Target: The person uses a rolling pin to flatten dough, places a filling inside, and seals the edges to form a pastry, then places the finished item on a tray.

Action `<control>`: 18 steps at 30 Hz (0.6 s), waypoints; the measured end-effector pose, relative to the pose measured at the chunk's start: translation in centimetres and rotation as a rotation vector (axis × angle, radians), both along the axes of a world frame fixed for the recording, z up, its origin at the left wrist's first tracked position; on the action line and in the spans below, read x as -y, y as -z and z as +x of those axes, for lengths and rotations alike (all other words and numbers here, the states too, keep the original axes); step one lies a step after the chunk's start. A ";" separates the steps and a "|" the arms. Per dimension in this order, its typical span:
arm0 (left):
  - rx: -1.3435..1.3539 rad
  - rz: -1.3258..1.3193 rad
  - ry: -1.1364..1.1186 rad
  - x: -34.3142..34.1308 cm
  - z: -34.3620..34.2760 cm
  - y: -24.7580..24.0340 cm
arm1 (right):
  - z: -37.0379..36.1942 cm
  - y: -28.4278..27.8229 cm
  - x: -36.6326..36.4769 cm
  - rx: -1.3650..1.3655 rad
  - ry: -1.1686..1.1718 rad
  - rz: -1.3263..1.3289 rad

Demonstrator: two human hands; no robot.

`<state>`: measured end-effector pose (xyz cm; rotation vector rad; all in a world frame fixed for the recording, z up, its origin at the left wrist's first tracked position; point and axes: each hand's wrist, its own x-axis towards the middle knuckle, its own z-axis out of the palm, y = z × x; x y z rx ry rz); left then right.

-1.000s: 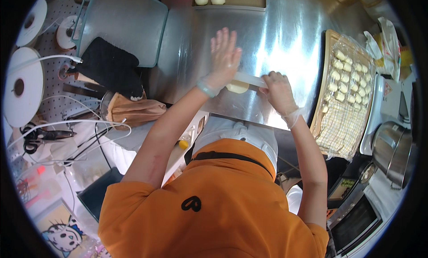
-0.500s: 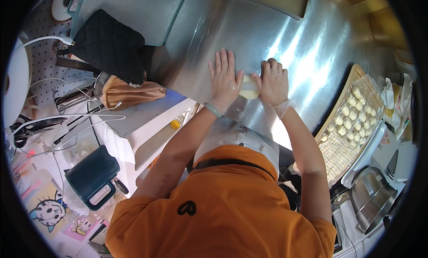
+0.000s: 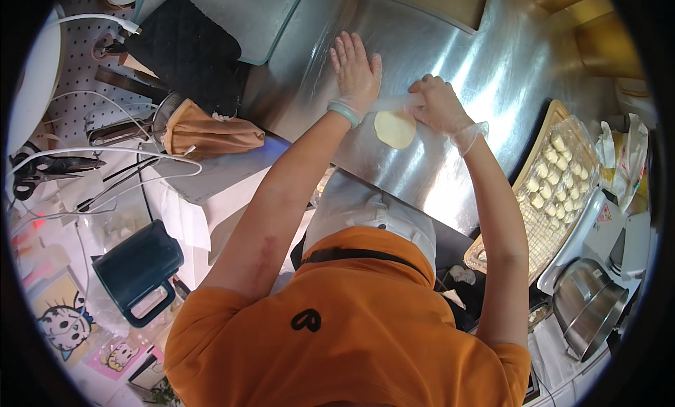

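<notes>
A flat, pale round of dough (image 3: 395, 130) lies on the steel worktop (image 3: 365, 157). Along its far edge rests a translucent whitish rolling pin (image 3: 398, 102). My right hand (image 3: 439, 106), in a clear thin glove, has its fingers curled round the pin's right end. At the other end lies my left hand (image 3: 356, 73), also gloved, its fingers stretched flat and pointing away from me; its palm seems to touch the pin, but the contact is hidden under it.
To the right, a woven tray (image 3: 492, 249) bears rows of small dough pieces under clear plastic. Steel bowls (image 3: 587, 305) stand below it. At the far side sits a shallow pan (image 3: 450, 6) with dough balls. Leftward are a black oven mitt (image 3: 186, 52) and a dark jug (image 3: 139, 272).
Both hands have moved away from me with the pin, exposing the dough, which now looks wider and rounder. My right fingers have gone from stretched out to curled.
</notes>
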<state>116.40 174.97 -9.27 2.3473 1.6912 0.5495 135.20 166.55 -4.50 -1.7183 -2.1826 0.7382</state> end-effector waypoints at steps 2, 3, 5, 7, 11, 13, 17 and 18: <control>0.062 0.014 0.046 0.1 -0.1 -0.3 | 0.3 1.0 0.8 0.048 -0.036 0.034; 0.093 0.020 0.072 0.3 0.1 -0.7 | 0.4 1.4 1.2 0.073 -0.050 0.050; 0.104 0.011 0.127 1.7 0.2 -1.7 | 0.9 1.5 2.0 0.139 0.010 0.029; 0.081 -0.005 0.172 4.1 -0.6 -2.5 | 0.4 0.9 3.0 0.171 0.049 0.034; 0.026 -0.111 0.213 10.0 -1.9 -2.6 | -0.9 0.4 8.0 0.177 0.074 0.119; -0.113 -0.178 0.222 11.6 -2.1 -0.9 | -1.6 0.6 9.1 0.142 0.157 0.149; -0.028 -0.123 0.192 8.8 -0.7 -1.8 | -2.8 1.3 7.7 0.138 0.384 0.156; -0.015 -0.097 0.199 7.6 -0.2 -1.7 | -2.5 1.7 6.5 0.175 0.433 0.163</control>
